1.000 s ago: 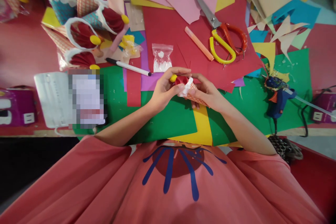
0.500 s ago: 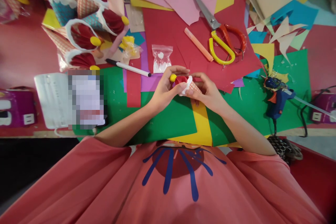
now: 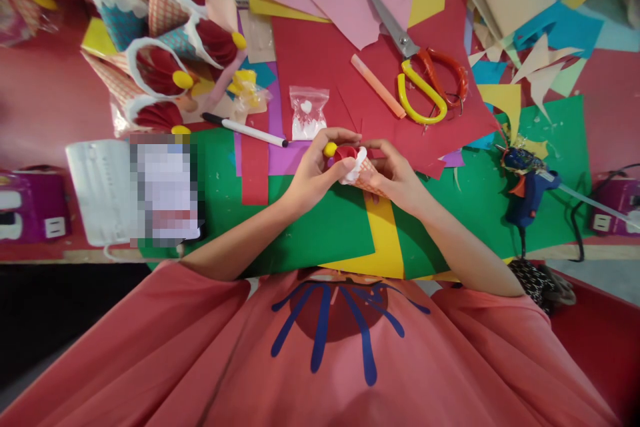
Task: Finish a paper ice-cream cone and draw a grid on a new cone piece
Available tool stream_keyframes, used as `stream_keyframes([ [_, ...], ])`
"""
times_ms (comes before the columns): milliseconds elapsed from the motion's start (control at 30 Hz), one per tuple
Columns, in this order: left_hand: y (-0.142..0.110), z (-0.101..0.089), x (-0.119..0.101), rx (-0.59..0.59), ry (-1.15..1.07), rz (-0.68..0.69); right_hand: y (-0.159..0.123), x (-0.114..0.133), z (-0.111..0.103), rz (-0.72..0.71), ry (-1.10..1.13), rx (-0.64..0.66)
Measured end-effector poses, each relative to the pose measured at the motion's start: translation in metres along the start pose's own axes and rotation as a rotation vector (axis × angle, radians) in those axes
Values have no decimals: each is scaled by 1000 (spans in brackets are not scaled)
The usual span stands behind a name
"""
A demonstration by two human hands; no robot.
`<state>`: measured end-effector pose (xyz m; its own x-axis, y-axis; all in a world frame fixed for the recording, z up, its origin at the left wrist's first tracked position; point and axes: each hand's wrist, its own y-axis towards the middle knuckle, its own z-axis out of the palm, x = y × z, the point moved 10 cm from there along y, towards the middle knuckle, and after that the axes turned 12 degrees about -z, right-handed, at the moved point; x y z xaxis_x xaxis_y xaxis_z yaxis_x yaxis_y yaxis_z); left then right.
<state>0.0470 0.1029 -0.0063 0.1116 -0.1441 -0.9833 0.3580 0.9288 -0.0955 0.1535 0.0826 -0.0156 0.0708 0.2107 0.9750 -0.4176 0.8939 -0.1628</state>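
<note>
Between my two hands is a small paper cone (image 3: 365, 175) with an orange checked wrap, a white scalloped rim, a red inside and a yellow ball at its left end. My left hand (image 3: 319, 170) is closed on the rim end, its thumb pressing the red and white part. My right hand (image 3: 399, 177) grips the checked body from the right; some of its fingers are hidden behind the cone. Just beyond my hands lies a small zip bag (image 3: 309, 113) of white pieces, a heart among them.
Large scissors (image 3: 415, 57) and an orange stick (image 3: 379, 86) lie on red paper. A white marker (image 3: 245, 130) is at left, with finished cones (image 3: 157, 67) behind it. A blue glue gun (image 3: 530, 190) stands right; a blurred-out phone (image 3: 167, 190) lies left. Paper scraps (image 3: 545, 70) spread at upper right.
My right fingers have shifted on the cone, baring more of its checked side. My left hand keeps nearly the same hold.
</note>
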Motion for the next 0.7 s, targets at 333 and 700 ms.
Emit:
stream_keyframes([
  [333, 0, -1, -4, -17, 45, 36, 0, -1, 1, 0, 60, -15],
  [700, -1, -1, -4, -25, 118, 39, 0, 2, -3, -11, -128, -3],
])
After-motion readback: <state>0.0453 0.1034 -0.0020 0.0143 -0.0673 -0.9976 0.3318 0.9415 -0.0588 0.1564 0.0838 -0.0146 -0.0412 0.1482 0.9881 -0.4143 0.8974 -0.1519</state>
